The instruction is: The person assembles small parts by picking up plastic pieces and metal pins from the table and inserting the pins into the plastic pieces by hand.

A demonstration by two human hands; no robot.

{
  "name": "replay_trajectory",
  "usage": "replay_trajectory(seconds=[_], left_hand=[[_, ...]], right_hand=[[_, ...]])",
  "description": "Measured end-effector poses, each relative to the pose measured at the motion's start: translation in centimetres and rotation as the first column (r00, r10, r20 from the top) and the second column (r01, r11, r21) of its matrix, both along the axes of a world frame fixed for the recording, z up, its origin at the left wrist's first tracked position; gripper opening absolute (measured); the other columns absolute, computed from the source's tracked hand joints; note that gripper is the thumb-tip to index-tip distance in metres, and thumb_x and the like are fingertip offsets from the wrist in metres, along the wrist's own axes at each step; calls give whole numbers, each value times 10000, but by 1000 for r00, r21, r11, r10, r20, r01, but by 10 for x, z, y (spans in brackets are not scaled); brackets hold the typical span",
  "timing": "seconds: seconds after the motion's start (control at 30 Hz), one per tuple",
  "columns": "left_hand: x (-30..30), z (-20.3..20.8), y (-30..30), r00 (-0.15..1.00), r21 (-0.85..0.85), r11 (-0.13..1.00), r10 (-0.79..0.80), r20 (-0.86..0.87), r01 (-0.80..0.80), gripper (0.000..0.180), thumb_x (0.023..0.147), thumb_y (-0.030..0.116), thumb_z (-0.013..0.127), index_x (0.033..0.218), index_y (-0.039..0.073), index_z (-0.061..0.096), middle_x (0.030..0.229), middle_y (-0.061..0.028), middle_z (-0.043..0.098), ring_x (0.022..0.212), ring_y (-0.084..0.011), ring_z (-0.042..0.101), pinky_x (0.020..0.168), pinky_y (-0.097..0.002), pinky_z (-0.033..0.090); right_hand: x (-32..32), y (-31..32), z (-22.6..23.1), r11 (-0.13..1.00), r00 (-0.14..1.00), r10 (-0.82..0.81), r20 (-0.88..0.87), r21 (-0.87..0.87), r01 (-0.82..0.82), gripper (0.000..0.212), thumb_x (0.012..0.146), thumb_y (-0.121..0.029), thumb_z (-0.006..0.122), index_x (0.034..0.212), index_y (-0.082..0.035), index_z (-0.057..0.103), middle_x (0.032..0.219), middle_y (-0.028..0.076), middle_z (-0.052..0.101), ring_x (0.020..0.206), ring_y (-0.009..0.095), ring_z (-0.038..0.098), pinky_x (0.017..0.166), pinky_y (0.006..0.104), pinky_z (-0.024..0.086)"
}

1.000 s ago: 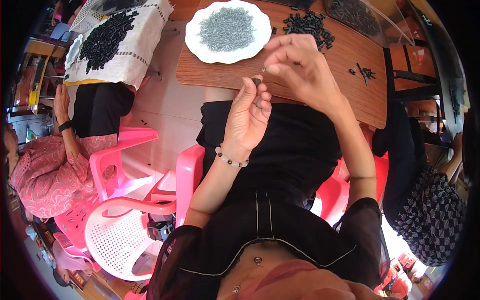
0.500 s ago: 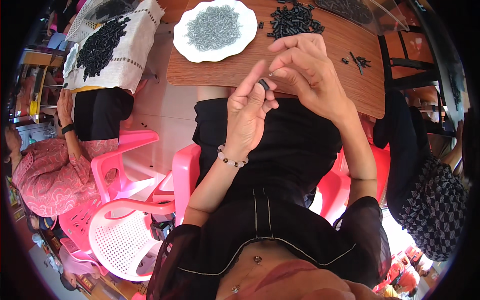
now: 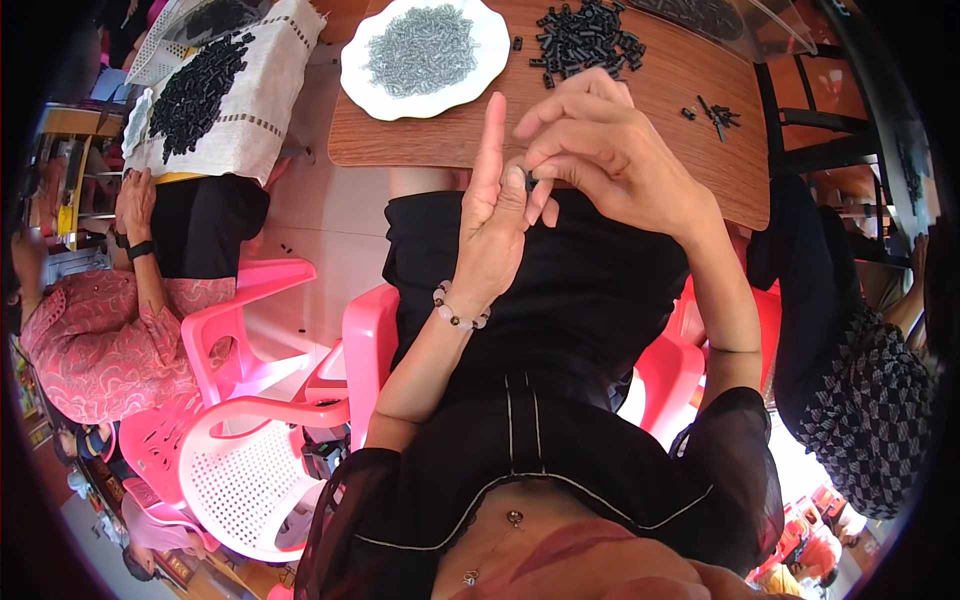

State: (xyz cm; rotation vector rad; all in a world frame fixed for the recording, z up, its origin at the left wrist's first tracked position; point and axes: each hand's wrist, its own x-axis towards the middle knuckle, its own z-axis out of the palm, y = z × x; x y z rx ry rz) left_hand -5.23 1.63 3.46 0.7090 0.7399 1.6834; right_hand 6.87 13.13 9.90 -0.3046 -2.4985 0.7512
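Observation:
My left hand (image 3: 495, 225) pinches a small black cylindrical part (image 3: 532, 183) between thumb and fingers, its index finger pointing straight up. My right hand (image 3: 630, 165) meets it from the right, thumb and index finger closed together at the part's end. Whatever those right fingertips hold is hidden now. Beyond my hands, small silvery-clear pieces (image 3: 422, 50) are heaped on a white scalloped plate (image 3: 355, 85). A pile of similar black parts (image 3: 585, 45) lies right of the plate on the brown wooden table (image 3: 420, 145).
Several thin dark pieces (image 3: 720, 118) lie on the table's right side. A clear container (image 3: 700, 20) stands at the far right. To the left, a person (image 3: 120, 330) sits beside a cloth-covered table (image 3: 265, 110) bearing black parts (image 3: 200, 95). A pink chair (image 3: 240, 470) stands at lower left.
My right hand has moved left and its fingertips have come to the black part in my left hand. The tiny shiny piece seen at its fingertips earlier is now hidden. My left index finger has straightened upward.

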Motion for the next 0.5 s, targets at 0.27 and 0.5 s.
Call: replay_trajectory(seconds=[0.27, 0.5], left_hand=[[1, -2, -1, 922, 37, 977, -211, 326, 210, 626, 1004, 140, 440, 1533, 163, 105, 887, 13, 462, 682, -57, 385, 634, -252, 404], [15, -12, 1, 838, 7, 964, -235, 492, 266, 497, 1021, 188, 424, 1468, 34, 272, 906, -1, 508, 710, -64, 424, 645, -248, 397]], right_hand=[[14, -1, -13, 954, 998, -2, -61, -299, -16, 180, 779, -61, 689, 952, -93, 727, 786, 36, 680, 828, 199, 574, 874, 339, 399], [30, -8, -19, 971, 996, -64, -61, -234, 48, 105, 764, -67, 732, 864, -53, 704, 765, 36, 655, 788, 197, 526, 763, 319, 432]])
